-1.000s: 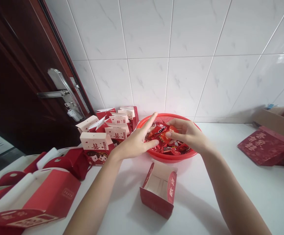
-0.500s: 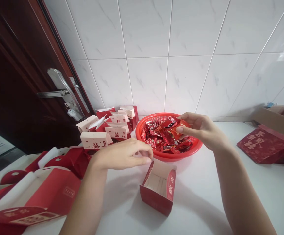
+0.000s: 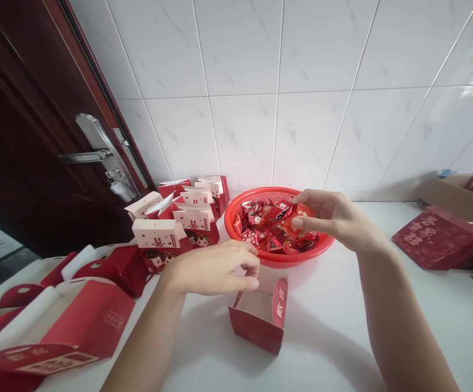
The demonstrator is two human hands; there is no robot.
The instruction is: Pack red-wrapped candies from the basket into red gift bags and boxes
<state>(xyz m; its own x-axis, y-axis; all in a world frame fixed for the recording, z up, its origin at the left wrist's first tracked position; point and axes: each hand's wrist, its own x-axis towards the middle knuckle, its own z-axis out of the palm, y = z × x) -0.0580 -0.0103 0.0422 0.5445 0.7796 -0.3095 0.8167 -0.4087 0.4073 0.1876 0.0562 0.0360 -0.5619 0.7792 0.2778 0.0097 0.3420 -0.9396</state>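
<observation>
A red plastic basket (image 3: 236, 197) with perforated sides holds many red-wrapped candies (image 3: 266, 239). My right hand (image 3: 330, 218) is over its right side, thumb and fingers closed on an orange-red wrapped candy (image 3: 303, 211). In front of the basket stands a small red cardboard box (image 3: 256, 329), its top open and its pale inside showing. My left hand (image 3: 223, 267) hovers at the box's back left edge, fingers loosely curled and apart from the thumb, with nothing visible between them. It covers the box's left flap.
Several red and cream gift boxes (image 3: 157, 234) stand along the wall at left. Larger open red boxes (image 3: 93, 310) lie nearer at left. A dark red box (image 3: 434, 237) and a cardboard carton (image 3: 456, 190) are at right. A door handle (image 3: 85, 157) juts out at far left.
My left hand has moved slightly right and down, over the box's left flap. My right hand stays at the basket, and the candy has dipped a little.
</observation>
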